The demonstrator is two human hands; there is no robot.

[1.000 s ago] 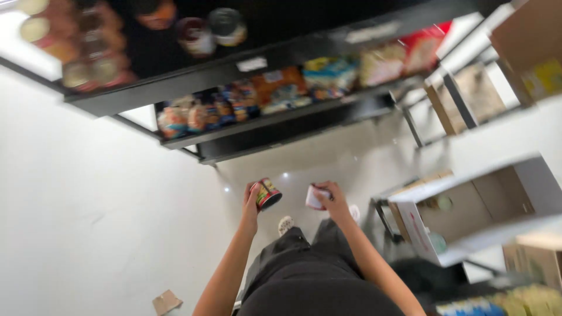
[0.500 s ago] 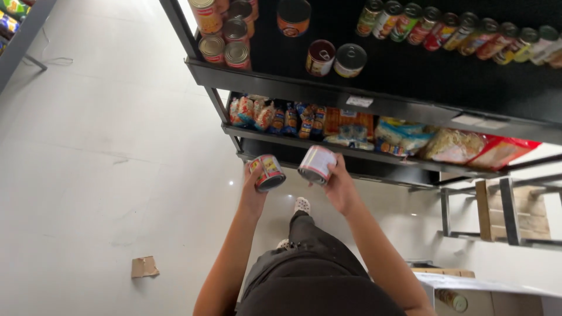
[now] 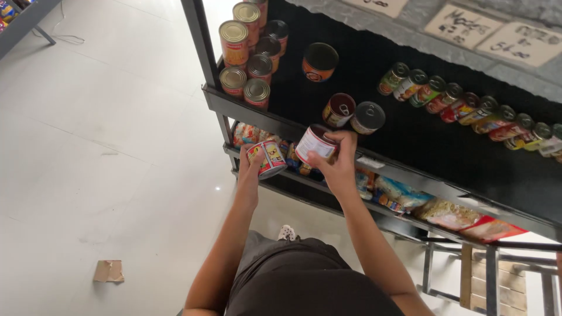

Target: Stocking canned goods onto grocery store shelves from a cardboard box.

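Both hands have risen toward the black shelf (image 3: 410,140), right hand (image 3: 336,161) gripping white can (image 3: 315,144), left hand (image 3: 250,169) red can (image 3: 267,158).

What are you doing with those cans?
A person stands at a black shelf of tins. The left hand holds a small can with a red and yellow label near the shelf's front edge. The right hand holds a white-labelled can just in front of two dark-topped cans lying on the shelf.

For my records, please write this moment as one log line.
left hand: holds red-and-yellow can | right hand: holds white-labelled can at black shelf edge | nearby: two dark-lidded cans
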